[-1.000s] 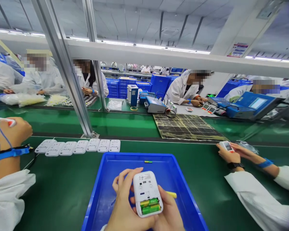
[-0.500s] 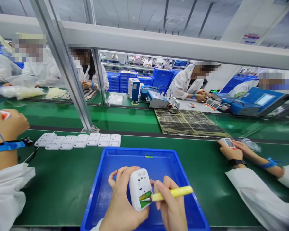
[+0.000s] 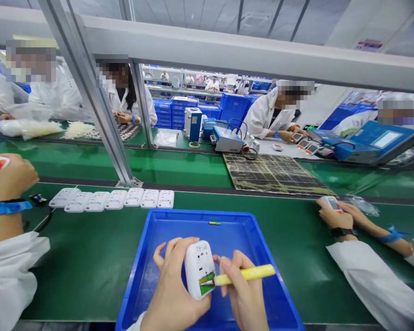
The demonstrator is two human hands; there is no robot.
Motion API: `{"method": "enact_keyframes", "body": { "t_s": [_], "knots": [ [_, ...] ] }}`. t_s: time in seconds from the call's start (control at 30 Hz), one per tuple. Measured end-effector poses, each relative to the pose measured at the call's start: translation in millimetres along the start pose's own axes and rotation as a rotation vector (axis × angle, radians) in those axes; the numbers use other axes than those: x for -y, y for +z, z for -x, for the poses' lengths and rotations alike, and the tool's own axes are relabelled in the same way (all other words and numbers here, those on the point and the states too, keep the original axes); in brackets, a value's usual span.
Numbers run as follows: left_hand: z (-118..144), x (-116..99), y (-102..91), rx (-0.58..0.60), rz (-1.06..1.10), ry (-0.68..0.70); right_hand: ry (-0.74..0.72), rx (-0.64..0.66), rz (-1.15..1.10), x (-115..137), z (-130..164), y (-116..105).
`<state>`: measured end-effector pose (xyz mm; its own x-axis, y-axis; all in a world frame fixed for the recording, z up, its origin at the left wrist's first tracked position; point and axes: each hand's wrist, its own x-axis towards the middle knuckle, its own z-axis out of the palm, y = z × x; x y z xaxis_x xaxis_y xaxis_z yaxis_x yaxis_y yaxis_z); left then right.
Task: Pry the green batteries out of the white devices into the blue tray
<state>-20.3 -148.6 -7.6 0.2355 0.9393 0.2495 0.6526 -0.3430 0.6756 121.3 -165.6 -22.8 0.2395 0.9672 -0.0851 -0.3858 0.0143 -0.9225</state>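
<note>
Head view: left hand point(image 3: 174, 294) wraps a white handheld device point(image 3: 199, 269), back side up, held over the blue bin point(image 3: 152, 257). Battery bay is open, green batteries point(image 3: 207, 285) visible inside. Right hand point(image 3: 243, 294) pinches a yellow stick tool point(image 3: 244, 274) pen-style, tip sitting at the battery bay edge, touching the batteries. Both grips closed tight on their items.

One loose small battery point(image 3: 214, 223) lies on the bin floor near the far wall.

Beyond the bin, a row of white devices point(image 3: 113, 199) lies face down on the green conveyor belt point(image 3: 89, 257), side by side, touching.

Co-worker's hands on the right point(image 3: 334, 216) hold a similar white device with a screen. Another co-worker's fist at far left point(image 3: 8, 177), blue wrist strap point(image 3: 5, 208) on it.

Dark gridded mat point(image 3: 272, 174) sits on the far side of the belt; blue test box point(image 3: 376, 142) and more people in white coats behind it.
</note>
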Motion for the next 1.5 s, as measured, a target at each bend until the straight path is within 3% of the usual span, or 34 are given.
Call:
{"method": "enact_keyframes", "body": {
  "t_s": [0.1, 0.3, 0.43, 0.53, 0.7, 1.13, 1.37, 1.5],
  "knots": [
    [0, 2, 1.0, -0.007, -0.023, 0.009, -0.089, -0.001, 0.126, 1, 1, 0],
    [-2, 2, 4.6, -0.019, -0.138, -0.008, -0.508, 0.093, 0.624, 0, -2, -6],
    [-5, 6, 1.5, -0.071, -0.212, -0.046, -0.481, 0.058, 0.794, -4, -10, -17],
    [-6, 12, -2.9, -0.076, -0.194, -0.045, -0.313, -0.052, 0.627, -4, -12, -21],
    [-3, 11, -10.1, -0.031, 0.037, -0.137, -0.040, -0.156, 0.204, 4, -9, -19],
    [-1, 3, -8.4, -0.072, 0.208, -0.167, 0.037, -0.084, -0.014, 1, -7, -13],
    [-7, 2, 1.9, -0.049, -0.090, -0.012, 0.238, -0.044, -0.293, -7, -8, -4],
    [-9, 7, 12.2, -0.006, -0.265, 0.043, 0.101, -0.139, -0.242, -5, -16, -14]
  ]
}}
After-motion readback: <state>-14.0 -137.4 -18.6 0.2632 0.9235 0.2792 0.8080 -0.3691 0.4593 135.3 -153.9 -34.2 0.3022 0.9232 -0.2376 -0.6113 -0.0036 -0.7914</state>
